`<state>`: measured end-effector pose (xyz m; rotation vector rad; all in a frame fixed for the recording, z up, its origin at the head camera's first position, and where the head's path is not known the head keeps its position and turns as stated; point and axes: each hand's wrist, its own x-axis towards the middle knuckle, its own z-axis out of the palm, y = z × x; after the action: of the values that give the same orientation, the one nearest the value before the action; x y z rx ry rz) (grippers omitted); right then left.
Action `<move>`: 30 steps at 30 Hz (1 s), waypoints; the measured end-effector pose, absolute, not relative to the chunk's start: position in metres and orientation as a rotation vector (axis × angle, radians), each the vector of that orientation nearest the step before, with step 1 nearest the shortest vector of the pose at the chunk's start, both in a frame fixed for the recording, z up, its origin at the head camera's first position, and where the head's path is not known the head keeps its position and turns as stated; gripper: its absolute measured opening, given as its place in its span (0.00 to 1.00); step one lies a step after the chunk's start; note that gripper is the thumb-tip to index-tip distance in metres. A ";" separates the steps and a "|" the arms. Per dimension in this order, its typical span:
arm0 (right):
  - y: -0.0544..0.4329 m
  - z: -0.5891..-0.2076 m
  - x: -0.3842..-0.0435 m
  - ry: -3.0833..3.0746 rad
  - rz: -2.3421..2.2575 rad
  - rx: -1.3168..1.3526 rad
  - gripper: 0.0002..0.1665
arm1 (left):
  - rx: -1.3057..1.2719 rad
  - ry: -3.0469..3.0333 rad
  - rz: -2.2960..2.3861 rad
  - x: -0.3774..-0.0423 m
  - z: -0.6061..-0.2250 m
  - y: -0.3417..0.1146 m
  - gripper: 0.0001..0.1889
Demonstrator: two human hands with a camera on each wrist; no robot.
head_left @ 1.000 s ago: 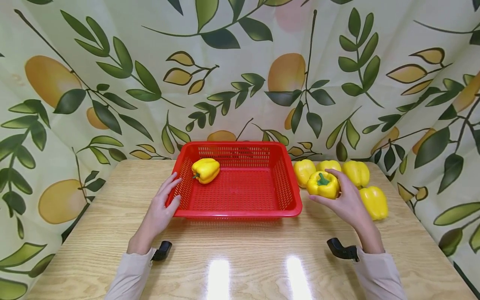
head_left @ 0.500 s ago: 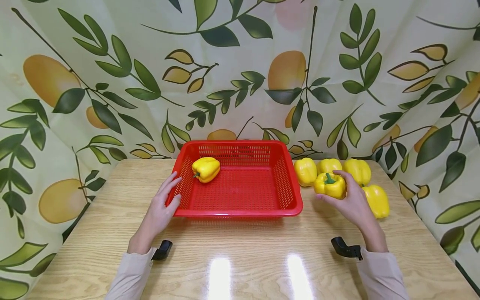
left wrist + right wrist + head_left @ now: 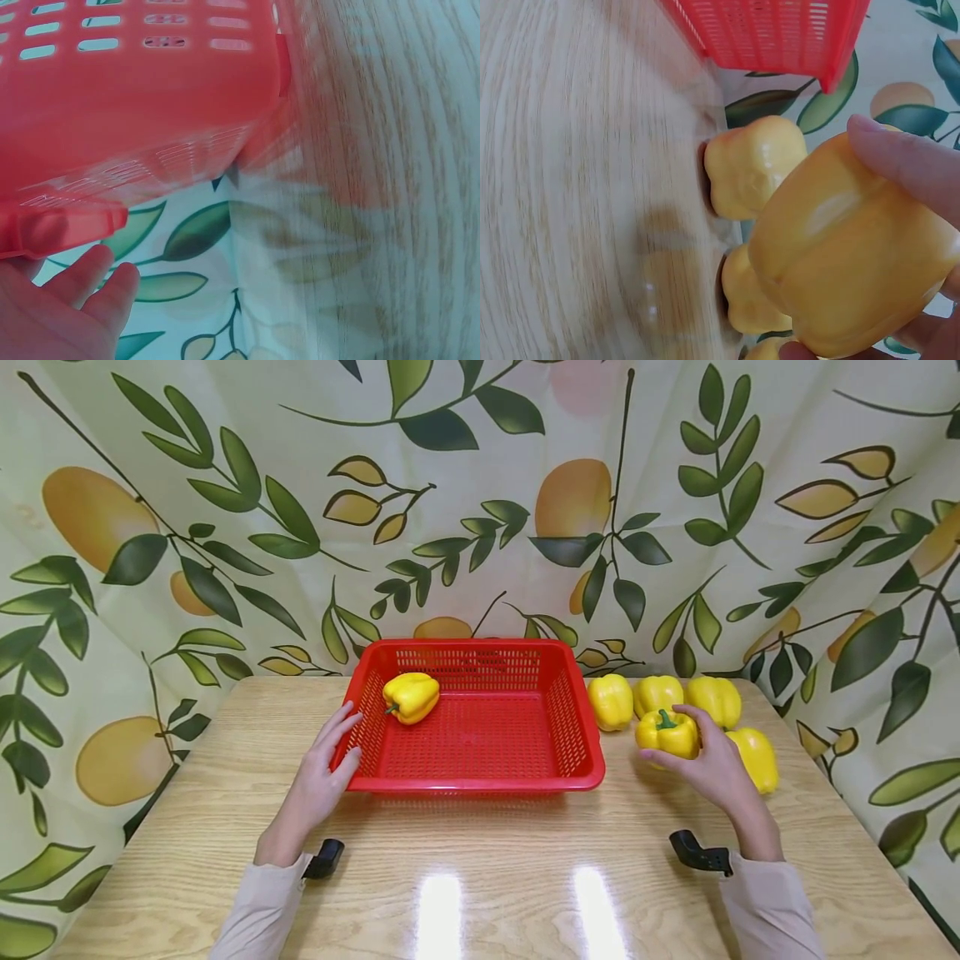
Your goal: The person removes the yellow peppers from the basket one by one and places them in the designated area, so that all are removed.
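My right hand (image 3: 716, 768) grips a yellow bell pepper (image 3: 666, 735), green stem up, to the right of the red basket (image 3: 480, 784). In the right wrist view the held bell pepper (image 3: 855, 247) is raised off the table, with thumb and fingers round it. At the basket's left rim lies my left hand (image 3: 315, 785), its fingers extended and the thumb apart. The left wrist view shows that hand (image 3: 67, 307) close under the basket's rim (image 3: 64, 229); whether it presses on the rim is hard to tell. Another yellow bell pepper (image 3: 412, 697) lies inside the basket at left.
Several more yellow bell peppers stand right of the basket, among them a near-left one (image 3: 611, 702), a back one (image 3: 715, 700) and a front-right one (image 3: 756, 758). Behind the wooden table (image 3: 495, 877) hangs a leaf-patterned curtain (image 3: 465, 468).
My right hand has moved right, away from the basket, still holding the bell pepper, now nearer the other peppers. My left hand has stayed at the basket's left rim.
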<state>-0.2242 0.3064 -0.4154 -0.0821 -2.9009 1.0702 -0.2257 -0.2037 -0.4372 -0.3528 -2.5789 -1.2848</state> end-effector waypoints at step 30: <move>0.321 -0.427 -0.225 -3.054 0.963 -0.156 0.61 | -0.363 -2.576 -1.277 -0.226 -0.436 -0.205 0.26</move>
<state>-0.2253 0.3215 -0.4269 -0.1556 -3.0536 0.9633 -0.2260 -0.2046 -0.4364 -0.3631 -2.5756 -1.2774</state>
